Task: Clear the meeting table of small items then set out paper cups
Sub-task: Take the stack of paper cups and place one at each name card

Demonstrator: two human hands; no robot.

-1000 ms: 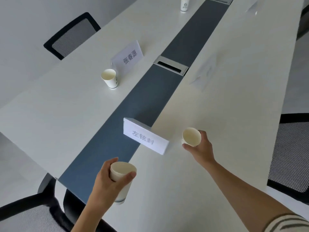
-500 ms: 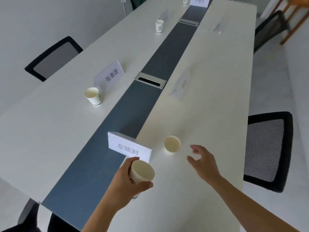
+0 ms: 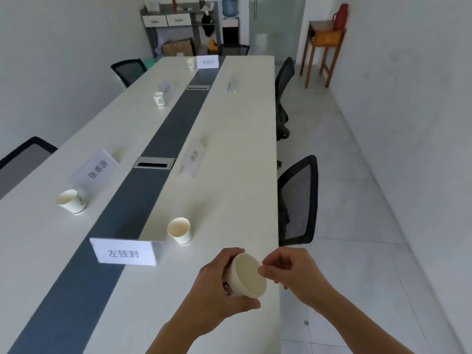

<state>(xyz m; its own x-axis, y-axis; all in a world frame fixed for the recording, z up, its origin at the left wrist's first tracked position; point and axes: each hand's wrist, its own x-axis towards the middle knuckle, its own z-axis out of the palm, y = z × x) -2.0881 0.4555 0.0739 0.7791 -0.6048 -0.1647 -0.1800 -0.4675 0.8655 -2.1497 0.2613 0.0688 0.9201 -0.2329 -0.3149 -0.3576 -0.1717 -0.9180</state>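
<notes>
Cup (image 3: 248, 275), tilted above the table (image 3: 229, 175), sits in the left hand's (image 3: 217, 288) curled fingers; the right hand (image 3: 292, 274) pinches its rim. Second cup (image 3: 180, 231) stands at 11 o'clock.

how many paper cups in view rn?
5. Held white paper cup in the left hand's grip, maybe more nested inside; near cup beside the front white name card; left cup by the tilted card; middle cup further up the left; far cup at the far end.

near card (image 3: 124, 252) 左铉封, left card (image 3: 95, 168) 张春源
</notes>
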